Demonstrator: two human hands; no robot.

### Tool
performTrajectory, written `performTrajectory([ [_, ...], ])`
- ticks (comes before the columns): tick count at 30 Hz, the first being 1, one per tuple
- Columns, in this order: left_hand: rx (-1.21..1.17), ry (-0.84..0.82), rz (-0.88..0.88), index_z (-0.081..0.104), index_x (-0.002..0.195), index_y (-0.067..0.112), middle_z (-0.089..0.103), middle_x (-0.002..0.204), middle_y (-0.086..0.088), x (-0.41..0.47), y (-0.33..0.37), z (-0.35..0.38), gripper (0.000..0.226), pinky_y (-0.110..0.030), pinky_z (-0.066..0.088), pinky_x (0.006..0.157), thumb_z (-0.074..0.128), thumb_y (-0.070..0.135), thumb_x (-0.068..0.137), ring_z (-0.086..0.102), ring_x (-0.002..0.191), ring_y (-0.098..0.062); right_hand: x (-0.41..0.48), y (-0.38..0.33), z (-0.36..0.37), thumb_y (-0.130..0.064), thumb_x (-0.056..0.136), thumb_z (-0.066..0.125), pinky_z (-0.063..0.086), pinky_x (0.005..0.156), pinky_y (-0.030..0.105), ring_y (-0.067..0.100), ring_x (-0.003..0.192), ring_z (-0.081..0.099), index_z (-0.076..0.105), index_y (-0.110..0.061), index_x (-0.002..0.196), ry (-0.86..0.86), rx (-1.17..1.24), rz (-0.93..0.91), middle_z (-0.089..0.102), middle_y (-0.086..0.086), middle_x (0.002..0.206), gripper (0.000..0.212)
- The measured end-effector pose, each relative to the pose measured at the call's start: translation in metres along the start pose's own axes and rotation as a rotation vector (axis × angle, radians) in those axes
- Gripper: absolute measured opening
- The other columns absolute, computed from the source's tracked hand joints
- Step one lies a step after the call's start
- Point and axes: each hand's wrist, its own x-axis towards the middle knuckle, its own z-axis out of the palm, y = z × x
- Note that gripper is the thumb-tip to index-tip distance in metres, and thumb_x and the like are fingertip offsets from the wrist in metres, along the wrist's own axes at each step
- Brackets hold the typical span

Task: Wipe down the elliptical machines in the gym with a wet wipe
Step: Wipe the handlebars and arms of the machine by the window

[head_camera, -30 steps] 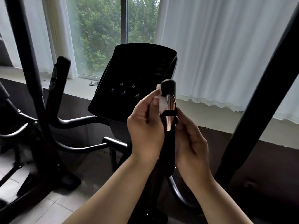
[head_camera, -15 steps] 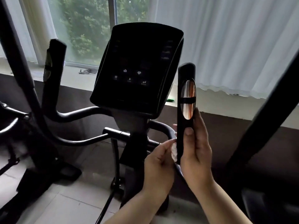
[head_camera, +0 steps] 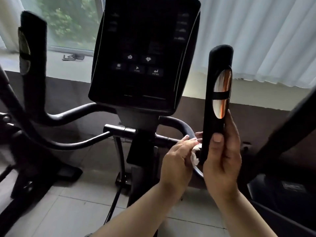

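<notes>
Closest to the camera, two bare arms reach up from the bottom edge. The right hand point(head_camera: 222, 161) is wrapped round the low part of the tall black handle point(head_camera: 213, 103) on the right side of the elliptical machine point(head_camera: 142, 151), with the thumb flat on the front and the fingers curled behind. Just beside it, the left hand point(head_camera: 177, 156) is curled tight round a scrunched white wet wipe point(head_camera: 195, 153) and presses it against the bottom of that handle, near the bent bar point(head_camera: 181, 124). Higher on the handle are two shiny metal plates point(head_camera: 222, 93). Behind the hands, at the middle of the machine, stands the dark screen panel point(head_camera: 145, 57) with small white buttons. Another handle point(head_camera: 33, 57) stands up at the left side. Farther back are a pale window ledge point(head_camera: 68, 67), green trees through the window point(head_camera: 68, 23) and a white curtain point(head_camera: 265, 40).
</notes>
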Motion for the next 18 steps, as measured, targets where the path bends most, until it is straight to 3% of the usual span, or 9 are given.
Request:
performTrajectory([
  [3, 0.056, -0.001, -0.017, 0.068, 0.132, 0.021, 0.066, 0.136, 0.007, 0.009, -0.003, 0.003, 0.036, -0.02, 0.038, 0.115, 0.065, 0.009, 0.098, 0.042, 0.138, 0.008, -0.007, 0.007, -0.004, -0.033, 0.109, 0.037, 0.054, 0.088, 0.051, 0.035, 0.106, 0.066, 0.039, 0.01, 0.142, -0.081, 0.058, 0.059, 0.064, 0.017, 0.124, 0.055],
  [6, -0.023, 0.048, -0.13, 0.069, 0.13, 0.024, 0.063, 0.13, 0.02, -0.001, 0.011, 0.002, 0.032, -0.015, 0.037, 0.113, 0.058, 0.012, 0.103, 0.043, 0.13, 0.019, -0.017, 0.016, -0.013, -0.045, 0.108, 0.034, 0.051, 0.081, 0.036, 0.025, 0.089, 0.064, 0.051, 0.008, 0.121, -0.195, 0.136, 0.157, 0.066, 0.008, 0.099, 0.057],
  [9, -0.166, 0.098, -0.212, 0.07, 0.129, 0.025, 0.071, 0.125, 0.015, -0.023, 0.02, 0.003, 0.029, -0.031, 0.052, 0.104, 0.053, 0.017, 0.107, 0.063, 0.119, 0.001, -0.026, 0.021, -0.02, -0.035, 0.109, 0.03, 0.049, 0.079, 0.023, 0.02, 0.08, 0.059, 0.054, 0.0, 0.112, -0.266, 0.206, 0.195, 0.061, 0.005, 0.088, 0.042],
  [11, -0.186, 0.138, -0.183, 0.069, 0.129, 0.019, 0.073, 0.121, 0.009, -0.033, 0.021, 0.005, 0.028, -0.04, 0.055, 0.1, 0.054, 0.014, 0.106, 0.067, 0.116, -0.008, -0.028, 0.022, -0.02, -0.041, 0.109, 0.029, 0.048, 0.079, 0.021, 0.02, 0.079, 0.058, 0.054, -0.009, 0.11, -0.273, 0.226, 0.195, 0.06, 0.005, 0.088, 0.04],
  [14, -0.216, 0.155, -0.21, 0.071, 0.123, 0.016, 0.07, 0.119, 0.007, -0.029, 0.023, 0.007, 0.025, -0.043, 0.054, 0.1, 0.058, 0.008, 0.103, 0.065, 0.117, -0.016, -0.028, 0.022, -0.019, -0.049, 0.108, 0.029, 0.048, 0.079, 0.018, 0.014, 0.08, 0.057, 0.053, -0.018, 0.112, -0.271, 0.242, 0.199, 0.06, 0.001, 0.091, 0.04],
  [16, -0.279, 0.144, -0.363, 0.073, 0.118, 0.026, 0.068, 0.115, 0.008, -0.024, 0.028, 0.005, 0.021, -0.043, 0.054, 0.099, 0.06, 0.017, 0.103, 0.065, 0.113, -0.016, -0.027, 0.024, -0.02, -0.049, 0.108, 0.028, 0.048, 0.078, 0.024, 0.016, 0.081, 0.057, 0.054, -0.016, 0.111, -0.268, 0.237, 0.2, 0.06, 0.0, 0.092, 0.042],
  [18, -0.368, 0.116, -0.51, 0.072, 0.11, 0.031, 0.072, 0.106, 0.002, -0.023, 0.034, 0.002, 0.014, -0.046, 0.057, 0.093, 0.06, 0.029, 0.102, 0.07, 0.101, -0.017, -0.027, 0.024, -0.02, -0.051, 0.108, 0.03, 0.048, 0.078, 0.034, 0.028, 0.081, 0.057, 0.055, -0.008, 0.108, -0.262, 0.216, 0.22, 0.06, 0.012, 0.094, 0.05],
])
